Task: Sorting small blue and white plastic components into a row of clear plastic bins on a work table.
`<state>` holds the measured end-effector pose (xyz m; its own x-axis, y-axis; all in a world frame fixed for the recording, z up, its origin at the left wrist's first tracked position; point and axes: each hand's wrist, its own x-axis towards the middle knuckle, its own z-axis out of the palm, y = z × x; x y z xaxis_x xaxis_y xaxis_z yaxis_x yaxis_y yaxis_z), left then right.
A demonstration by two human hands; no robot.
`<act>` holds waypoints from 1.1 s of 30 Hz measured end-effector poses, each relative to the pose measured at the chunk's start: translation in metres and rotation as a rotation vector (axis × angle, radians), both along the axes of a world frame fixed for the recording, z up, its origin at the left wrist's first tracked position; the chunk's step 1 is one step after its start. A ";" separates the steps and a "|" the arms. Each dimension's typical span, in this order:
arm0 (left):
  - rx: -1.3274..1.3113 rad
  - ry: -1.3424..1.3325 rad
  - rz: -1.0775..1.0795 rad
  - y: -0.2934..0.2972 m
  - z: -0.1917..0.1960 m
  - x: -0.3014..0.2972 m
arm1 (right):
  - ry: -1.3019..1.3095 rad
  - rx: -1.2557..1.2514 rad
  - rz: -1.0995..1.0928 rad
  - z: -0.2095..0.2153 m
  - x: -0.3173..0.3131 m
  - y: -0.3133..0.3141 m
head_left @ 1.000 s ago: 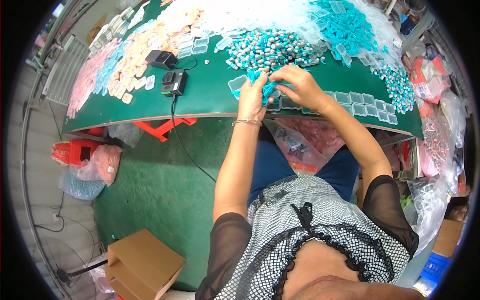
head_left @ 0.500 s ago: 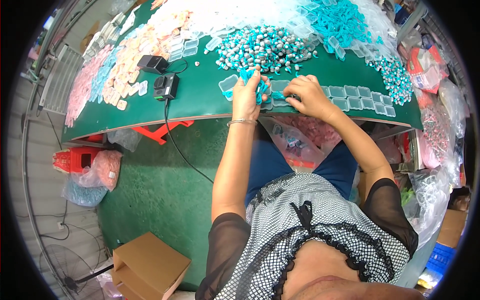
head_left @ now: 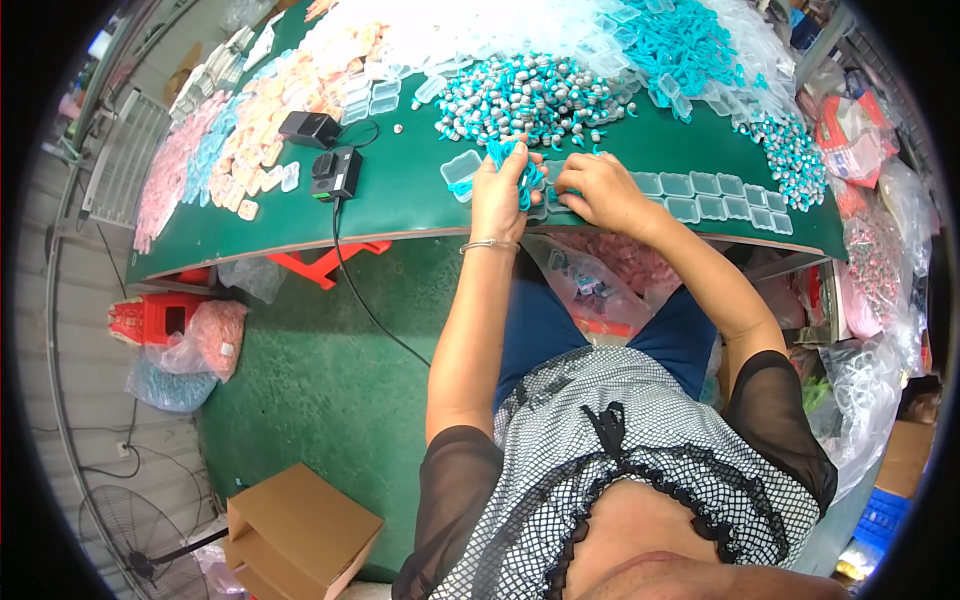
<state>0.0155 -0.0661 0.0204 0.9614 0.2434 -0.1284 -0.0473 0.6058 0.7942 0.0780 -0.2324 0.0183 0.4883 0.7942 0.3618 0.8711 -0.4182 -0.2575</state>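
Note:
My left hand [head_left: 497, 200] is closed around a bunch of thin turquoise cord-like pieces [head_left: 530, 180], which poke out above the thumb and past the fingers. Just to its right, my right hand [head_left: 610, 192] bends down over the row of small clear plastic boxes, fingertips together. Whatever lies between those fingertips is hidden. Clear boxes [head_left: 707, 206] run in two lines to the right of that hand. At the left end, beside my left hand, sits an open clear box [head_left: 460, 168] with a bit of turquoise at its lower edge.
Small grey-and-turquoise pieces [head_left: 535, 98] are heaped beyond my hands; a turquoise cord pile [head_left: 690, 50] lies farther right. Peach-coloured cases [head_left: 270, 130] cover the left of the green table [head_left: 400, 205]. A corded black device [head_left: 336, 174] stands near its edge. Below is a cardboard box [head_left: 300, 530].
My right hand has shifted slightly left, closer to my left hand, and its fingers have curled down more. My left hand keeps hold of the turquoise bunch.

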 end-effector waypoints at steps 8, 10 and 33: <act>-0.092 0.065 -0.132 -0.026 0.015 0.011 | 0.038 0.462 0.146 0.042 0.001 -0.013; -0.082 0.072 -0.179 -0.036 0.016 0.018 | 0.047 0.415 0.134 0.047 0.002 -0.019; 0.102 0.085 -0.336 -0.077 0.020 0.053 | 0.034 0.146 -0.196 -0.005 -0.002 -0.125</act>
<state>0.0683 -0.1432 0.0404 0.9769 -0.0686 -0.2026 0.2097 0.4940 0.8438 0.0758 -0.3573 0.0138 0.6416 0.6236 0.4467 0.7669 -0.5344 -0.3554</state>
